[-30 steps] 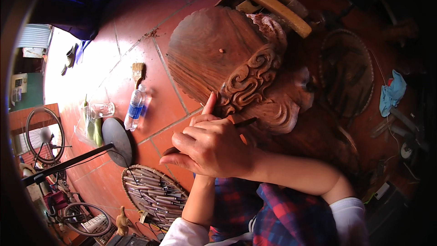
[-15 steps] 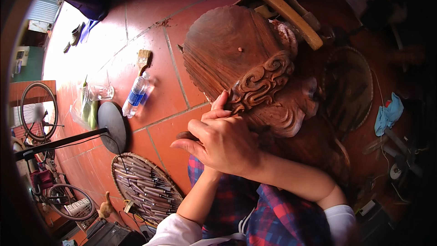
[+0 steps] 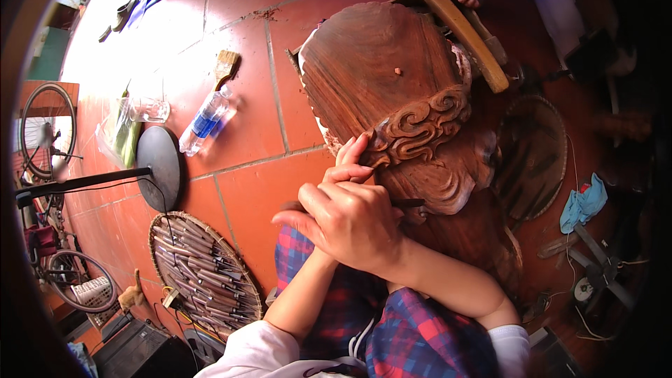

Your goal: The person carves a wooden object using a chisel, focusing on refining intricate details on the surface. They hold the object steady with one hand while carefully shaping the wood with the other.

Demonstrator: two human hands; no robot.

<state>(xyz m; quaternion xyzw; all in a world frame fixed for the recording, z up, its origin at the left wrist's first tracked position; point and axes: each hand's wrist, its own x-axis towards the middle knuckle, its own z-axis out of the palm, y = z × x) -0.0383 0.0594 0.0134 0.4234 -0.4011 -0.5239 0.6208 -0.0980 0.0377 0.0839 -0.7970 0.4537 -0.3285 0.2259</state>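
Carved wood piece [image 3: 374, 73] lies on the far side of both hands, and a little to the right. Its scrolled band [image 3: 423, 126] runs lengthwise from near left to far right. The right hand [image 3: 357, 224] is bent across the left hand [image 3: 343, 170], whose fingers seem stretched to the band's near left end, so this one is nearer. Beside them shows a dark tool [image 3: 409, 203]; whether either hand grasps it, I cannot tell. On the wood rests a small chip [image 3: 397, 71].
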